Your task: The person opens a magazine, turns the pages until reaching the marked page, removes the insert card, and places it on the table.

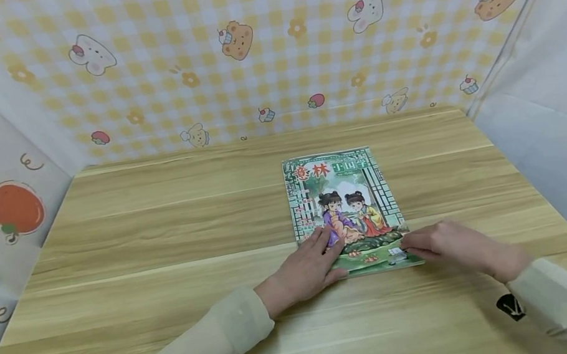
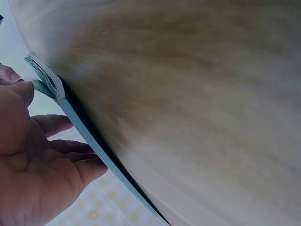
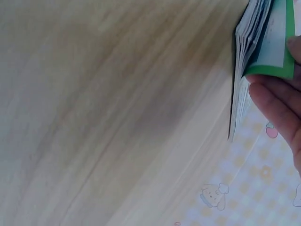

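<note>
Lying on a wood-grain desk before gingham cloth, the magazine bears a straight-fingered left hand while the right hand pinches its cover.

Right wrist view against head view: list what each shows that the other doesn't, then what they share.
Only the right wrist view: the inside of the lifted cover and the layered page edges.

Only the head view: the left hand, the sleeves, the drawing of two figures and a black mark.

Both: the magazine, right hand, wooden table and checked cloth.
</note>
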`<state>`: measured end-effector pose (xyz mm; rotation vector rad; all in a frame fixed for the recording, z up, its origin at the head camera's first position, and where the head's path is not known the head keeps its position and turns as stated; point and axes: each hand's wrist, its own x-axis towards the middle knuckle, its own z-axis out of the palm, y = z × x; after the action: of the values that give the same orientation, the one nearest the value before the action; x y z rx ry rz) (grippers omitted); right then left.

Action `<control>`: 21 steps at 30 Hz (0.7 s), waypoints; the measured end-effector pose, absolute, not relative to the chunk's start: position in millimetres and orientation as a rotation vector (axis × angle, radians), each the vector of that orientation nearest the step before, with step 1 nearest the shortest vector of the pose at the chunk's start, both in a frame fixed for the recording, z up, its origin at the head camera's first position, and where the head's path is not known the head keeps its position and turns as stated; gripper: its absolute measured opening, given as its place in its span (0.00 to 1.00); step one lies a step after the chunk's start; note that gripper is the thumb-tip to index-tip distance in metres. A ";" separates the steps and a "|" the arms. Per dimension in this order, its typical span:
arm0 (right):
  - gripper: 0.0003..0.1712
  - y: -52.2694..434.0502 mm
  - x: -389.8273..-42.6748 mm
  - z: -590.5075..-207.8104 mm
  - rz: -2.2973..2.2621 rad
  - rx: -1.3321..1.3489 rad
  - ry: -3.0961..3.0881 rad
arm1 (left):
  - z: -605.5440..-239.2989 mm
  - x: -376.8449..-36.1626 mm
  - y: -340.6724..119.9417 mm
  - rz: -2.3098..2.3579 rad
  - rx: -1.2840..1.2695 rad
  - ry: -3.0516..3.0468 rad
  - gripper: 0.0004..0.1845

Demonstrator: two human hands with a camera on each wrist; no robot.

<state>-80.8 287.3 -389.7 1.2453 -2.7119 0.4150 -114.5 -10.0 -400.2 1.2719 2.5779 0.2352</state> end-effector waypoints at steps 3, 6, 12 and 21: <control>0.13 285.0 -79.7 -390.6 0.399 1.243 -2.676 | -400.2 -114.1 -9.7 0.239 1.263 2.584 0.34; 0.14 283.9 -79.1 -392.5 0.374 1.233 -2.645 | -400.7 -112.9 -8.4 0.233 1.254 2.597 0.36; 0.14 286.0 -77.5 -395.9 0.325 1.199 -2.562 | -399.7 -109.3 0.6 0.156 1.314 2.644 0.39; 0.30 287.3 -73.1 -397.7 0.282 1.167 -2.440 | -399.1 -105.8 19.0 0.057 1.421 2.661 0.37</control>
<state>-73.1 287.3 -397.7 1.1670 -2.4400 0.2822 -105.8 19.0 -399.1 1.4209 2.6609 0.0573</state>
